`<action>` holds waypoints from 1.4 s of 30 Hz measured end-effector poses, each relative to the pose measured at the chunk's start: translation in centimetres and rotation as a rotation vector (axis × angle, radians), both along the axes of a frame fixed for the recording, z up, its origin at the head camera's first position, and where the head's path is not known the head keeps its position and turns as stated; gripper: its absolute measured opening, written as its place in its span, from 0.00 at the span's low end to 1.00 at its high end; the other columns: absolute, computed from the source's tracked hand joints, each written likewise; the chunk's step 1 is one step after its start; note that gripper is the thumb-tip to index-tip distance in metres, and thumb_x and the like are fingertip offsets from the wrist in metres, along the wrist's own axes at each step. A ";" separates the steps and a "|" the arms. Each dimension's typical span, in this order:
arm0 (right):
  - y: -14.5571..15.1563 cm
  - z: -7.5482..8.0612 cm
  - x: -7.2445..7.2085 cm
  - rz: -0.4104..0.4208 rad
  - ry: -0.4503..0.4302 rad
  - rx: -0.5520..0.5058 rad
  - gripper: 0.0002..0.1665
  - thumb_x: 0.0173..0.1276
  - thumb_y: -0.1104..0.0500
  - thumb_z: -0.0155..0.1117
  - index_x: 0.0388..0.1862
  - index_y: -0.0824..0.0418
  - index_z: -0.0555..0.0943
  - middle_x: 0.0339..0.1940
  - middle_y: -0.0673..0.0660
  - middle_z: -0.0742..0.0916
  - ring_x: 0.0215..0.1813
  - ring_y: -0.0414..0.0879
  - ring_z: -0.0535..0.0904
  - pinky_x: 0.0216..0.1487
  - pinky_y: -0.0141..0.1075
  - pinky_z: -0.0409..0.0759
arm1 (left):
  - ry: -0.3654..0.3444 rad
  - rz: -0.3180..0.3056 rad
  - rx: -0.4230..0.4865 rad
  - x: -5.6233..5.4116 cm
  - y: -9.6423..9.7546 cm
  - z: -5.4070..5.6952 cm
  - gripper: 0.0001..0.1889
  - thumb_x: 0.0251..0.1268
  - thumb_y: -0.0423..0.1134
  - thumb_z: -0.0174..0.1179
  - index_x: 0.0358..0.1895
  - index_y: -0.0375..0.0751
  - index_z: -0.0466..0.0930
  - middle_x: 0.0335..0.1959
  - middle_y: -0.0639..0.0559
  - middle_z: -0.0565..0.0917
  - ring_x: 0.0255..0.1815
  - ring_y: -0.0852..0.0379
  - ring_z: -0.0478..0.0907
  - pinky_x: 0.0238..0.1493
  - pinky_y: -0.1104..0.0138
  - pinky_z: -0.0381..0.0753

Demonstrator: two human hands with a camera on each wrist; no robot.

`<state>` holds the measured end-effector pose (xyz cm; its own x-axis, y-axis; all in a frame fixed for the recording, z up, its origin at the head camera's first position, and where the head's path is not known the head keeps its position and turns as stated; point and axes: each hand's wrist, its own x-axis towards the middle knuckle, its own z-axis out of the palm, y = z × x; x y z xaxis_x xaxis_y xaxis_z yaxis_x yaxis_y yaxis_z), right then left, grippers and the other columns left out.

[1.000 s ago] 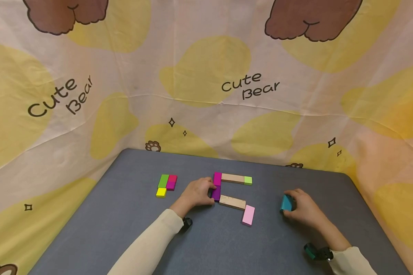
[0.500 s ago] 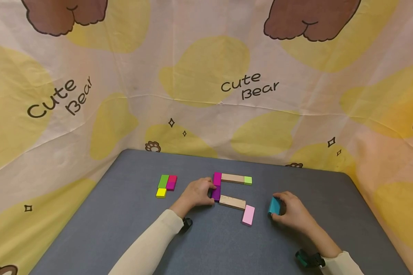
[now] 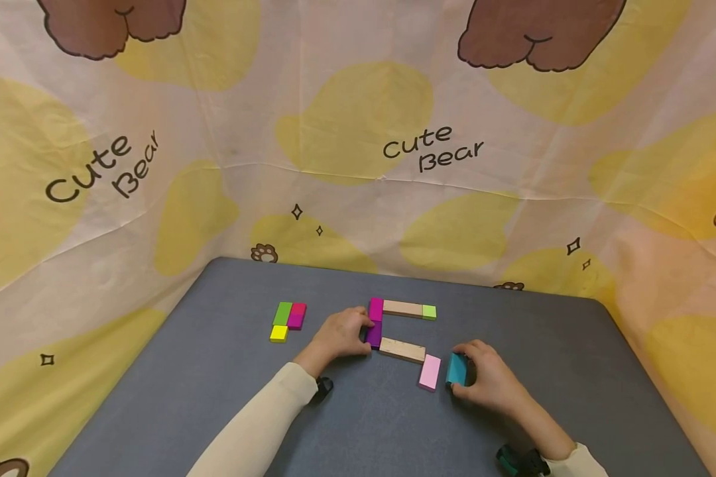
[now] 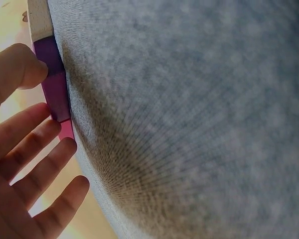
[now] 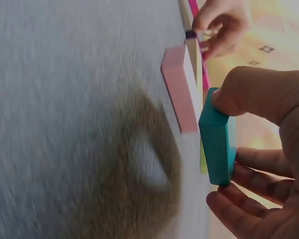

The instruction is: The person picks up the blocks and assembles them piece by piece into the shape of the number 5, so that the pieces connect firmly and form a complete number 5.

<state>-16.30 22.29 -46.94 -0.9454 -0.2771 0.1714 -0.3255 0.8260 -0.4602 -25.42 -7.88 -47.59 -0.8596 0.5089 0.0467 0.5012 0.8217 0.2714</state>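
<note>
A: What's our right hand [image 3: 494,379] holding?

B: Teal block [image 3: 456,369], pinched in our fingers, just beside the pink block [image 3: 429,373].

A: And our left hand [image 3: 339,334]?

B: Fingers spread loosely, a couple touching the purple block [image 3: 374,336] on our tabletop [image 3: 155,397].

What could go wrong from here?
The blue block, held in the right hand close beside the pink block, could bump it askew. The blue block seems lifted off the table, so a loosened pinch might drop it. The left hand touches the purple block; a twitch could shift it.
</note>
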 end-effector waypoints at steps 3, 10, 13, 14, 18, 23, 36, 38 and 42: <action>-0.6 0.0 0.3 0.009 -0.024 -0.010 0.32 0.40 0.56 0.80 0.48 0.61 0.81 0.42 0.52 0.81 0.41 0.43 0.73 0.40 0.37 0.77 | 0.000 0.001 -0.001 0.0 0.0 0.0 0.23 0.46 0.49 0.70 0.48 0.46 0.86 0.40 0.56 0.79 0.41 0.59 0.77 0.43 0.63 0.79; -2.2 0.4 1.2 0.033 -0.080 -0.020 0.33 0.39 0.54 0.80 0.48 0.59 0.81 0.40 0.48 0.80 0.40 0.42 0.73 0.41 0.35 0.78 | -0.004 0.000 -0.004 0.0 -0.1 0.1 0.23 0.47 0.49 0.70 0.48 0.45 0.86 0.41 0.55 0.79 0.41 0.59 0.77 0.44 0.63 0.79; -2.8 0.5 1.4 0.066 -0.090 -0.019 0.33 0.40 0.52 0.80 0.48 0.58 0.81 0.39 0.47 0.80 0.41 0.41 0.72 0.40 0.34 0.78 | -0.010 0.007 -0.009 0.0 -0.1 0.0 0.23 0.47 0.49 0.69 0.49 0.46 0.86 0.41 0.55 0.79 0.42 0.59 0.77 0.45 0.63 0.79; -3.0 0.5 1.5 0.077 -0.090 -0.017 0.33 0.40 0.52 0.80 0.48 0.58 0.81 0.40 0.47 0.81 0.41 0.41 0.72 0.40 0.34 0.78 | -0.012 0.008 -0.009 0.0 -0.1 0.1 0.23 0.47 0.49 0.69 0.49 0.46 0.86 0.42 0.55 0.79 0.42 0.59 0.77 0.45 0.63 0.79; -3.8 0.7 1.9 0.110 -0.091 -0.008 0.33 0.40 0.49 0.80 0.47 0.57 0.81 0.40 0.47 0.81 0.41 0.41 0.72 0.41 0.34 0.79 | -0.011 0.006 -0.010 0.0 0.0 0.1 0.23 0.47 0.49 0.69 0.49 0.46 0.86 0.42 0.55 0.80 0.42 0.58 0.77 0.45 0.62 0.79; -4.6 1.0 2.4 0.164 -0.075 -0.007 0.32 0.41 0.48 0.80 0.45 0.58 0.81 0.38 0.47 0.80 0.41 0.41 0.73 0.40 0.33 0.78 | -0.009 0.001 -0.006 0.0 0.0 0.2 0.23 0.47 0.49 0.69 0.49 0.46 0.86 0.41 0.55 0.80 0.42 0.58 0.78 0.44 0.62 0.79; -5.2 0.3 2.6 0.211 -0.051 0.031 0.33 0.40 0.46 0.79 0.45 0.59 0.81 0.37 0.47 0.80 0.41 0.41 0.72 0.40 0.33 0.77 | -0.004 -0.001 0.004 0.1 0.0 0.2 0.23 0.46 0.49 0.70 0.48 0.45 0.86 0.41 0.55 0.80 0.42 0.57 0.78 0.43 0.62 0.79; -5.3 0.1 2.6 0.212 -0.049 0.039 0.33 0.40 0.46 0.79 0.45 0.59 0.81 0.38 0.47 0.80 0.41 0.40 0.71 0.41 0.33 0.78 | -0.003 -0.003 0.005 0.1 0.0 0.2 0.23 0.46 0.49 0.70 0.48 0.45 0.86 0.41 0.55 0.80 0.42 0.57 0.78 0.43 0.62 0.79; -5.4 -0.1 2.7 0.213 -0.059 0.052 0.33 0.40 0.45 0.79 0.44 0.60 0.81 0.39 0.47 0.80 0.43 0.41 0.71 0.42 0.35 0.78 | -0.005 -0.004 0.008 0.1 0.0 0.1 0.23 0.46 0.49 0.70 0.48 0.45 0.86 0.41 0.55 0.80 0.42 0.58 0.78 0.43 0.62 0.79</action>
